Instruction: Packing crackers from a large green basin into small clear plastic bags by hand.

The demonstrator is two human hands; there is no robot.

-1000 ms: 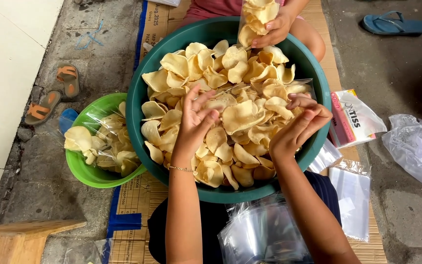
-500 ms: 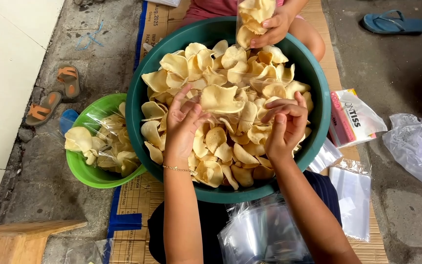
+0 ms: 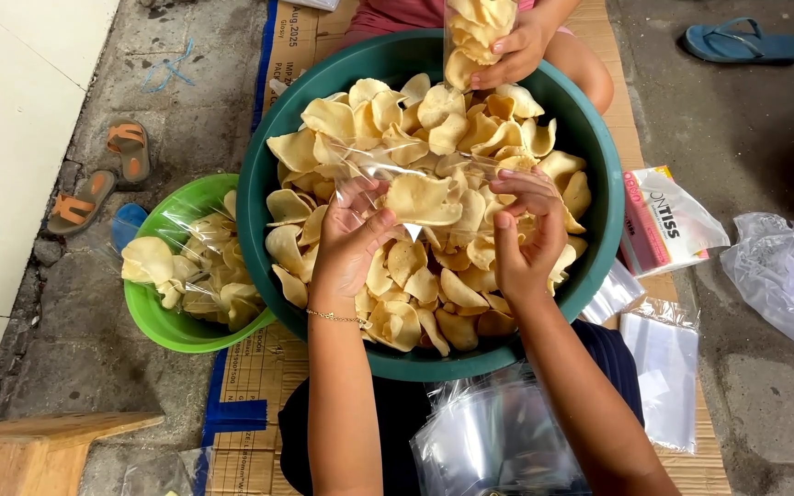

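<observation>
Left hand (image 3: pixel 353 241) and right hand (image 3: pixel 526 230) pinch clear plastic bag (image 3: pixel 415 179) open over teal basin (image 3: pixel 599 174), few crackers (image 3: pixel 420 197) inside. Basin heaped full; filled bags in green bowl (image 3: pixel 153 317); much unpacked.

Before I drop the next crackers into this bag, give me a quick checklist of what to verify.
1. Left hand grips the clear bag: ok.
2. Right hand grips the bag's other side: ok.
3. Bag mouth open wide enough: cannot tell, the film is too clear.
4. Crackers within reach in the teal basin: ok.
5. The other person's hand, holding a filled bag at the far rim, is apart from yours: ok.
</observation>
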